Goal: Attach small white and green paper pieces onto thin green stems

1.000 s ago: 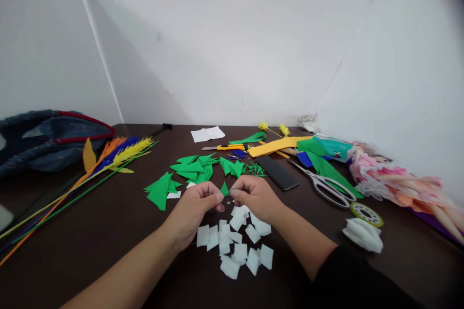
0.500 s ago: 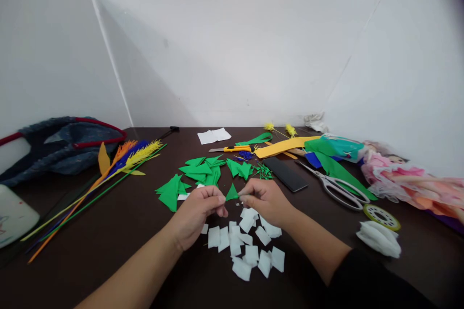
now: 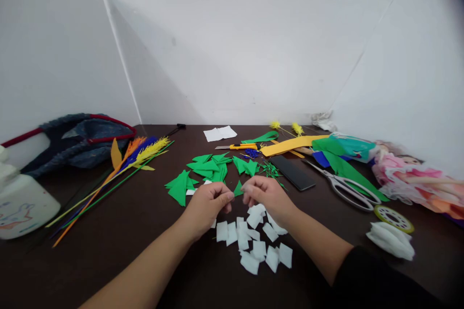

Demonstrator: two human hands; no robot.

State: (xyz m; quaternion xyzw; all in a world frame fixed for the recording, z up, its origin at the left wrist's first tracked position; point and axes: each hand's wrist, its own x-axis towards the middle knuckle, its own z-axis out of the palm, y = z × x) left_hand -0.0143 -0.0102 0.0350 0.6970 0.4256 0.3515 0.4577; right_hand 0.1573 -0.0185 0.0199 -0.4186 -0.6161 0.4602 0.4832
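Between my hands is a small green triangle [image 3: 238, 189], apparently of crepe paper. My left hand [image 3: 210, 203] is closed, its thumb and forefinger pinched at the triangle's lower left corner. My right hand [image 3: 267, 198] has its fingers curled together just right of the triangle; its fingertips are slightly blurred, and anything between them is hidden. Just below lie several white tissue squares [image 3: 258, 249], loose and overlapping. Beyond my hands spread more green triangles [image 3: 206, 168], with thin green snippets [image 3: 270, 169] to their right.
A black phone-like slab [image 3: 293, 173], scissors [image 3: 350, 190], a tape roll [image 3: 394, 218] and a white wad [image 3: 390, 240] lie to the right. Farther back are a yellow cutter [image 3: 244, 147] and white paper [image 3: 220, 133]. Paper wheat stalks [image 3: 105, 187] and a white bottle [image 3: 27, 207] stand left.
My right fingers have drawn slightly up and away from the triangle's right corner. The left pinch stays at its left corner. The whole view has turned a little left.
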